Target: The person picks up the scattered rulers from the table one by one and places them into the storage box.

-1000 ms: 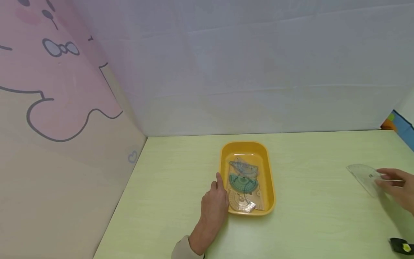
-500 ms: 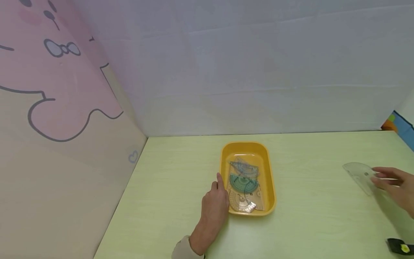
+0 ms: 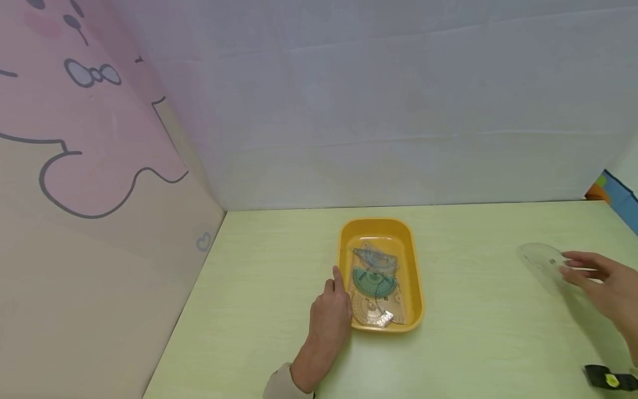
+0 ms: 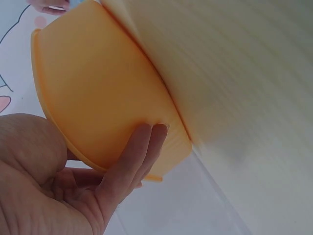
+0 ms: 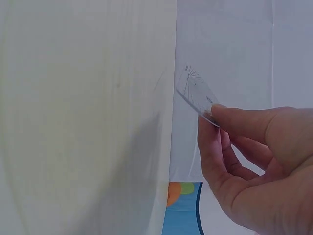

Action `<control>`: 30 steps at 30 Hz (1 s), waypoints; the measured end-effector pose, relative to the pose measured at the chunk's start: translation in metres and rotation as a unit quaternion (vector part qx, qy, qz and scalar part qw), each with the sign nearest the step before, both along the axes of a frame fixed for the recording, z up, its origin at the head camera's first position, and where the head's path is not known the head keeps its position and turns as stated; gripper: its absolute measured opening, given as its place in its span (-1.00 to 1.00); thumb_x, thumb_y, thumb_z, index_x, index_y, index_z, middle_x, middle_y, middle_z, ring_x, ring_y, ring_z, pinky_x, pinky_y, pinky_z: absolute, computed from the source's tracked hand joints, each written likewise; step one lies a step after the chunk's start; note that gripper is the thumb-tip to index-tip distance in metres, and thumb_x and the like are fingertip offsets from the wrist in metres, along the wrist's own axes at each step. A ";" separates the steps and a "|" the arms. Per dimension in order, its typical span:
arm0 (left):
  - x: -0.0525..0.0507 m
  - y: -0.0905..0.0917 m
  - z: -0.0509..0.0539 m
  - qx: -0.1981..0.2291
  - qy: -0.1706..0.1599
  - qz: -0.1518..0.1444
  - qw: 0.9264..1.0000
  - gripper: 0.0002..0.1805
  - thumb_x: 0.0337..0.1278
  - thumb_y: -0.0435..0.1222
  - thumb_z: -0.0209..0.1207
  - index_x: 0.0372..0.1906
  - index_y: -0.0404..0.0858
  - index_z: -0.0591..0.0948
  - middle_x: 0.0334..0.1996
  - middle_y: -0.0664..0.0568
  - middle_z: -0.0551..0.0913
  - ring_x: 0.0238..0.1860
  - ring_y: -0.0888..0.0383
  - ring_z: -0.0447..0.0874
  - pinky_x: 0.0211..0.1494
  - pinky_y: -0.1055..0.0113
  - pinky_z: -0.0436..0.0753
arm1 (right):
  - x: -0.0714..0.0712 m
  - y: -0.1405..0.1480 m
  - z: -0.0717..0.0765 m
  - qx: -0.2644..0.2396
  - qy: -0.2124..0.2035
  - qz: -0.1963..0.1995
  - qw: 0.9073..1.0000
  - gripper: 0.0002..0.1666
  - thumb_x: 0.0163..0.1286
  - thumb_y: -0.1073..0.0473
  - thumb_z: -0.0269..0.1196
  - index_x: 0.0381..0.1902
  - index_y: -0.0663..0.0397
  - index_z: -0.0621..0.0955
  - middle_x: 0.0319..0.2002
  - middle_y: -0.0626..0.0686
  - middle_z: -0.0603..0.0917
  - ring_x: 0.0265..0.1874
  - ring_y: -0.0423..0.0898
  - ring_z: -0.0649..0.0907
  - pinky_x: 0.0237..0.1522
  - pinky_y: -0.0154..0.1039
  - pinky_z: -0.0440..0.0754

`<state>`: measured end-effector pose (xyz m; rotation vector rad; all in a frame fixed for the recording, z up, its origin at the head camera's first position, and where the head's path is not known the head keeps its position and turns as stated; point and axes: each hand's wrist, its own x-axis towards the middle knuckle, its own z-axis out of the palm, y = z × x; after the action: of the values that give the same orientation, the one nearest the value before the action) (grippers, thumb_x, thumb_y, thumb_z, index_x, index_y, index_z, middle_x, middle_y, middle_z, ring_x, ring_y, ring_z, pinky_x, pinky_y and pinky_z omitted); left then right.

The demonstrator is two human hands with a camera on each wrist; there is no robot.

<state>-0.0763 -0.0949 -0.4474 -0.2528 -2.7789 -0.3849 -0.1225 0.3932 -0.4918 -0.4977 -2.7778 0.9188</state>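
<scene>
A yellow plastic tray [image 3: 415, 277] stands on the table with several protractors in it: a green one [image 3: 375, 282] in the middle, clear ones [image 3: 369, 311] at the near end, bluish ones [image 3: 376, 257] at the far end. My left hand [image 3: 330, 316] grips the tray's left side; in the left wrist view, fingers [image 4: 132, 156] lie along its outer wall, and the thumb tip is hidden behind the rim. On the right, my right hand [image 3: 600, 280] pinches a clear protractor [image 3: 540, 263] between thumb and fingers, raised above the table. The right wrist view shows the protractor [image 5: 195, 93] tilted.
The pale green table [image 3: 478, 332] runs back to a pale cloth wall [image 3: 399, 111]. A pink cartoon panel [image 3: 99, 138] borders the left side. Something blue and orange [image 3: 613, 194] shows past the far right corner. A dark wrist strap [image 3: 610, 378] shows at lower right.
My right hand has moved left and slightly away from me, carrying the clear protractor toward the tray. My left hand and the tray have stayed put.
</scene>
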 end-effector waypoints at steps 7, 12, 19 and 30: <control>0.000 0.000 0.000 0.002 -0.001 -0.002 1.000 -0.42 0.22 -0.43 0.33 0.29 -0.59 0.48 -0.33 -0.15 0.62 -0.72 0.22 0.38 -0.64 0.38 0.51 | 0.008 -0.023 0.026 -0.034 0.039 0.023 0.998 -0.45 0.57 0.07 0.21 0.32 0.36 0.48 -0.15 -0.19 0.56 -0.32 -0.57 0.37 -0.48 -0.55 0.45; -0.001 0.000 -0.001 0.001 0.007 -0.004 1.000 -0.43 0.21 -0.44 0.33 0.28 -0.60 0.49 -0.35 -0.15 0.62 -0.72 0.22 0.40 -0.65 0.39 0.50 | 0.011 -0.037 0.036 -0.039 0.055 0.036 0.997 -0.48 0.56 0.10 0.21 0.28 0.38 0.50 -0.23 -0.44 0.47 -0.37 -0.69 0.30 -0.49 -0.56 0.47; -0.001 0.001 -0.002 -0.002 0.015 -0.008 1.000 -0.43 0.19 -0.45 0.34 0.26 -0.60 0.49 -0.35 -0.15 0.62 -0.72 0.20 0.42 -0.66 0.39 0.50 | 0.007 -0.046 0.040 -0.046 0.062 0.045 0.996 -0.44 0.54 0.08 0.25 0.30 0.39 0.51 -0.27 -0.55 0.47 -0.40 -0.72 0.32 -0.49 -0.58 0.46; -0.001 0.000 -0.002 -0.002 0.005 -0.005 1.000 -0.43 0.21 -0.44 0.32 0.28 -0.59 0.48 -0.34 -0.15 0.62 -0.71 0.20 0.43 -0.65 0.36 0.52 | 0.002 -0.059 0.048 -0.057 0.084 0.067 0.993 -0.45 0.51 0.05 0.29 0.27 0.32 0.55 -0.30 -0.74 0.35 -0.37 -0.76 0.36 -0.48 -0.58 0.44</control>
<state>-0.0773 -0.0948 -0.4492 -0.2682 -2.7699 -0.3798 -0.1209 0.3346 -0.4439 -0.2392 -2.6422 1.0976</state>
